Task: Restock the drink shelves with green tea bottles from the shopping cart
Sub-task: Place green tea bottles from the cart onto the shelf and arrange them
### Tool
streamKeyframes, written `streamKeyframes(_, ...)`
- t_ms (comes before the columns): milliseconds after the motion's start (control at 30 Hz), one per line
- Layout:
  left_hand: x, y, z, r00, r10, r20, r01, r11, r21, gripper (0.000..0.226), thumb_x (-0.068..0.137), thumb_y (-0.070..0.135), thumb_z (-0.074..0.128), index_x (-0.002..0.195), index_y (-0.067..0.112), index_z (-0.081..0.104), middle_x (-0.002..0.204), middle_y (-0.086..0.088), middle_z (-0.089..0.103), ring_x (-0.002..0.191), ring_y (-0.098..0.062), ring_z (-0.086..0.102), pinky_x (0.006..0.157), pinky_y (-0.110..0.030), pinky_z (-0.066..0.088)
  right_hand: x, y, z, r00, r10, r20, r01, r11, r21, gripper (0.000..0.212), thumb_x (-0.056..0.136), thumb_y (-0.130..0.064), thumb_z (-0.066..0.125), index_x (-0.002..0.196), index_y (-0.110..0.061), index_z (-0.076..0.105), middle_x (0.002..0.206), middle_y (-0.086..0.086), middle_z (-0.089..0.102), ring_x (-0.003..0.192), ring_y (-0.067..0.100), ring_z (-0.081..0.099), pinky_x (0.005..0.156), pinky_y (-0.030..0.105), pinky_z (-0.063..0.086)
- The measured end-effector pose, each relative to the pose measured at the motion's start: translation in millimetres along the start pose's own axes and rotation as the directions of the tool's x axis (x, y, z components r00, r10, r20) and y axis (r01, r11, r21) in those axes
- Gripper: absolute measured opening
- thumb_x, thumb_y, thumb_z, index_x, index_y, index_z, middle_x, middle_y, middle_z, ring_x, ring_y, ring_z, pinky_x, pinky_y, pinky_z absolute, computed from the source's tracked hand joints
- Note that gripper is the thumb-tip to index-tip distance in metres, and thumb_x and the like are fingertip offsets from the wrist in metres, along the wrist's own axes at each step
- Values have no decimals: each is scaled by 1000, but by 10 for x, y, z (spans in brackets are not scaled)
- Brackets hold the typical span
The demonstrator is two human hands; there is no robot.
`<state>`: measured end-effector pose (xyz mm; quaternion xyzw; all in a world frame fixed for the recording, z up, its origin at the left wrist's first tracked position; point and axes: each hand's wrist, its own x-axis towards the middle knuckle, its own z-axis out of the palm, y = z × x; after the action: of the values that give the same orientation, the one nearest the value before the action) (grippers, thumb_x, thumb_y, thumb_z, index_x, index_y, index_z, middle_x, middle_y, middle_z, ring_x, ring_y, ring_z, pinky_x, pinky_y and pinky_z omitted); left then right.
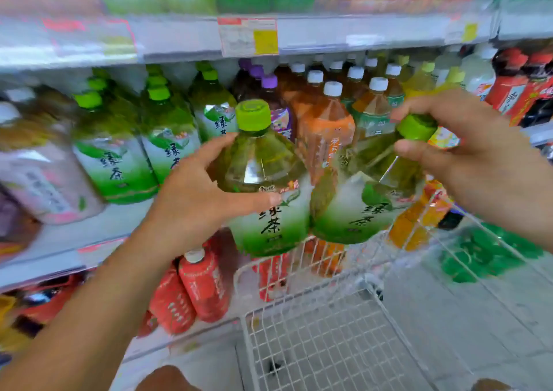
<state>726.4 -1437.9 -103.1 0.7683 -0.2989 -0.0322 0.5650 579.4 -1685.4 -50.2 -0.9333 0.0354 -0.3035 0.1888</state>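
I hold two large green tea bottles in the air in front of the middle shelf (89, 229). My left hand (194, 199) grips the shoulder of one upright bottle (263, 181) with a lime cap. My right hand (478, 163) pinches the neck and cap of a second bottle (359, 208), which tilts to the right. The two bottles touch side by side above the white wire shopping cart (323, 331). Three more green tea bottles (119, 157) stand on the middle shelf to the left.
Orange-labelled and brown tea bottles (326, 133) fill the shelf behind my hands. Red bottles (203, 283) stand on the lower shelf. Green-capped bottles (490, 256) lie low on the right beyond the cart. A bare stretch of shelf lies under my left forearm.
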Motion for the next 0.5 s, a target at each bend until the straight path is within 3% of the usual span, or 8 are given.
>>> streamKeyframes(100, 59, 33, -422, 994, 52, -93, -45, 996, 78, 87, 37, 55, 87, 118, 35, 64, 104, 24, 72, 94, 6, 66, 88, -21, 49, 291, -194, 162, 993, -114, -27, 114, 993, 5, 30, 86, -18, 68, 111, -31, 58, 103, -3, 52, 93, -1, 42, 84, 4, 30)
streamKeyframes(167, 63, 28, -652, 986, 77, -145, -60, 991, 116, 85, 39, 49, 90, 118, 33, 64, 100, 27, 71, 89, 10, 64, 84, -15, 48, 453, -302, 340, 985, -167, -40, 167, 986, -12, 30, 87, -15, 66, 113, -26, 59, 100, -1, 49, 87, 1, 40, 80, -3, 26)
streamKeyframes(267, 69, -43, -937, 969, 70, -235, -36, 989, 146, 69, 55, 23, 94, 116, 27, 61, 86, 27, 68, 67, 21, 57, 61, 2, 39, 699, -450, 644, 971, -234, -50, 234, 972, -6, 30, 87, -13, 65, 115, -22, 59, 99, -1, 46, 84, 7, 42, 79, 13, 34)
streamKeyframes(400, 91, -269, -1244, 950, 35, -309, 36, 975, 220, 65, 54, 32, 90, 109, 36, 56, 90, 34, 62, 78, 28, 53, 68, 5, 34, 1010, -579, 1061, 959, -284, 2, 284, 959, -25, 30, 88, -14, 63, 117, -20, 57, 102, -5, 41, 95, 19, 50, 82, 31, 40)
streamKeyframes(500, 117, -431, -1387, 950, -16, -312, 81, 977, 197, 68, 60, 18, 91, 117, 29, 56, 95, 30, 60, 77, 27, 53, 68, 6, 35, 1219, -639, 1355, 952, -299, 59, 301, 953, -35, 30, 88, -14, 63, 117, -19, 57, 103, -3, 41, 98, 26, 53, 86, 37, 44)
